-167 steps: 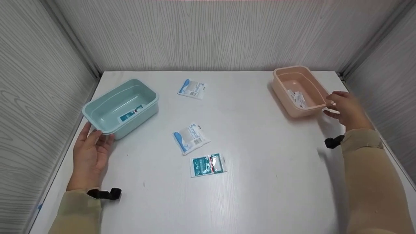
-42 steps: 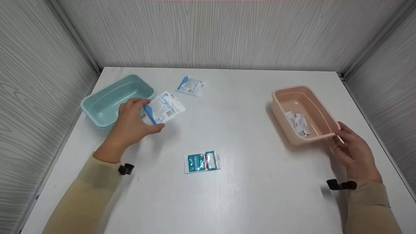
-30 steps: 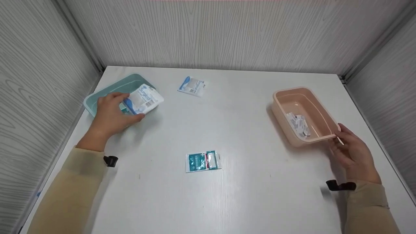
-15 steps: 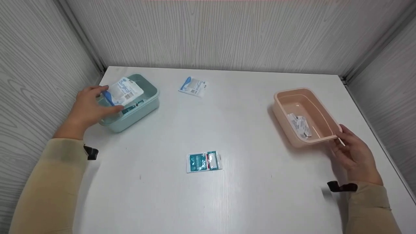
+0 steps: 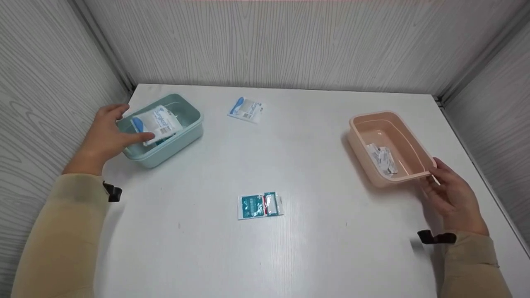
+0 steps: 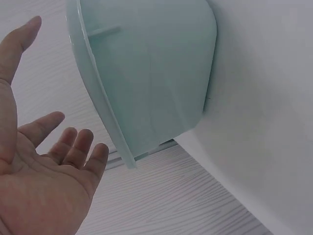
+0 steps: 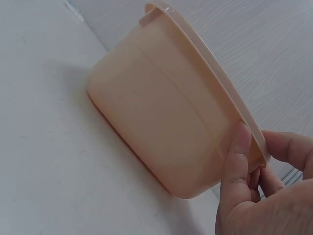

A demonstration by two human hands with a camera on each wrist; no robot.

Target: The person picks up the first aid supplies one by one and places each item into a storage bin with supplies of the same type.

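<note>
My left hand (image 5: 107, 131) is spread over the near-left end of the teal bin (image 5: 176, 145). In the left wrist view its fingers are apart and hold nothing. Beneath the thumb, a white-and-blue "Surgical" packet (image 5: 159, 120) lies in the bin, mostly covering a green packet. On the right, my right hand (image 5: 453, 196) pinches the near corner of the peach bin (image 5: 364, 159) between thumb and fingers, plain in the right wrist view. Small white packets (image 5: 383, 159) lie inside that bin.
Another white-and-blue packet (image 5: 247, 110) lies at the back of the white table (image 5: 314, 244). A green-and-white packet (image 5: 261, 205) sits near the middle. Grey wood-grain panels (image 5: 281, 45) enclose the back and sides.
My left hand carried the white-and-blue packet from mid-table leftward into the teal bin and let go. Since the oldest frame, the peach bin's near end has come closer, my right hand still at its corner.
</note>
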